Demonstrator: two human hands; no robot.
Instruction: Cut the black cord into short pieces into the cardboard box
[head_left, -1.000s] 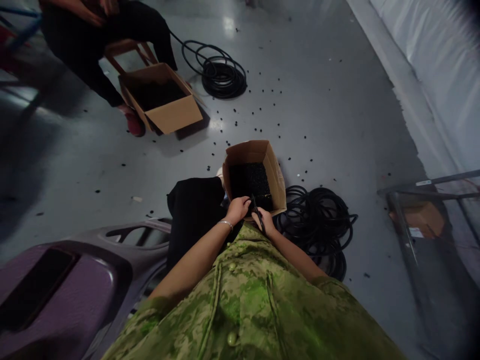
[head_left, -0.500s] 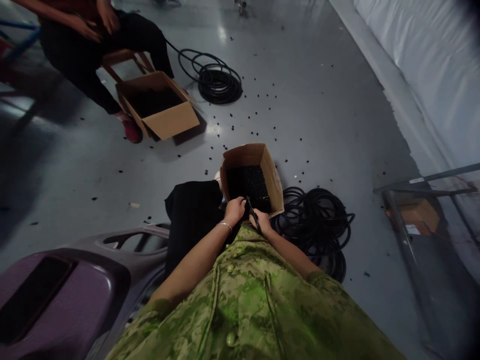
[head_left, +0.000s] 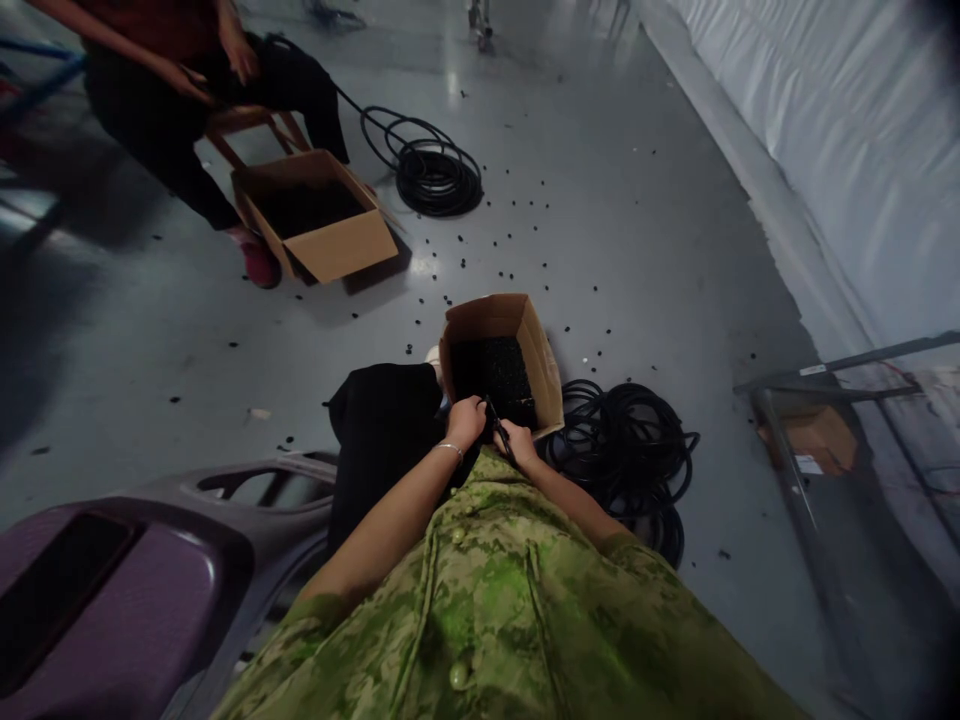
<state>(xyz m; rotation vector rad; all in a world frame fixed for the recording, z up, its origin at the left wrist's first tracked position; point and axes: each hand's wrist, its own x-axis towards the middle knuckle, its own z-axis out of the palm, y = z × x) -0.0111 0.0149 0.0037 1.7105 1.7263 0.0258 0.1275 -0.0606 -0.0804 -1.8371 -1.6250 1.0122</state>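
Observation:
My left hand [head_left: 466, 422] is closed at the near edge of an open cardboard box [head_left: 541, 352]. Its fingers pinch what looks like the end of a black hose, though most of it is hidden. Close beside it, my right hand [head_left: 519, 441] is wrapped around dark scissors [head_left: 498, 424], their blades pointing up and left toward the left fingers. Small black pieces [head_left: 501, 372] fill the bottom of the box under both hands. To the right of the box lies a tangled pile of black hose [head_left: 626, 440] on the floor.
At the upper left a co-worker [head_left: 161, 70] sits behind another cardboard box [head_left: 341, 245] of dark pieces, near a coiled black hose [head_left: 439, 178]. Small black bits dot the floor. A purple chair [head_left: 172, 600] bearing a phone [head_left: 64, 590] is at left, a metal frame [head_left: 787, 450] at right.
The view has shifted slightly. My hands keep the same hold, with the scissors close to the left fingers. The co-worker's hands have moved a little.

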